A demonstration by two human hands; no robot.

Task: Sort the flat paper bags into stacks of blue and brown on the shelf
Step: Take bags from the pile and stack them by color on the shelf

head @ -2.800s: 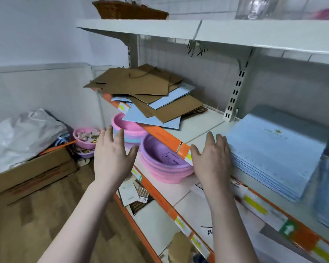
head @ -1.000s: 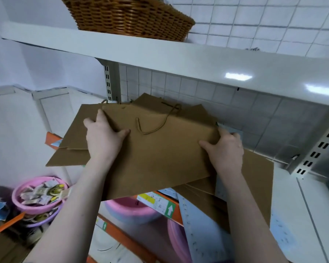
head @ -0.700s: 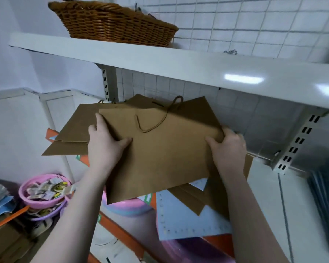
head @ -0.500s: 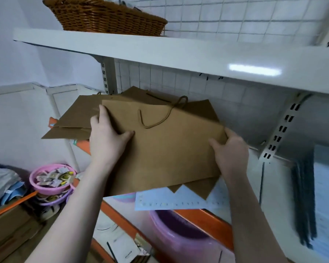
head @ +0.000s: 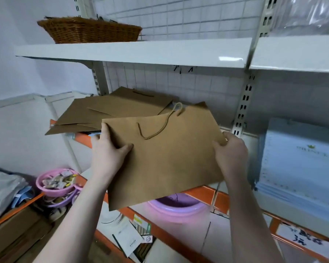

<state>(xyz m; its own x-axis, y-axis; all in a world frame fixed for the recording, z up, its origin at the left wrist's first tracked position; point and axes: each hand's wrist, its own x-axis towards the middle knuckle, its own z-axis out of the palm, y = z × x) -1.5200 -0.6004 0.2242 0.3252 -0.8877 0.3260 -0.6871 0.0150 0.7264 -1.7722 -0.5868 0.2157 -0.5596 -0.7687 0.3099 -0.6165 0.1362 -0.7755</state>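
Brown bag (head: 165, 160): flat, twine handle on top — held in mid-frame, tilted, in front of the shelf edge (head: 203, 194).
Left hand (head: 108, 154): grips the bag's left edge, thumb curled over the face, fingers hidden behind.
Right hand (head: 231, 154): pinches the right edge, thumb on top, fingers underneath.
Brown pile (head: 106, 111): loose on the shelf, left of centre, behind the held bag.
Blue stack (head: 300, 162): right of frame — squared, well apart from the brown pile.
Wicker basket (head: 89, 30): upper left, on the top shelf.
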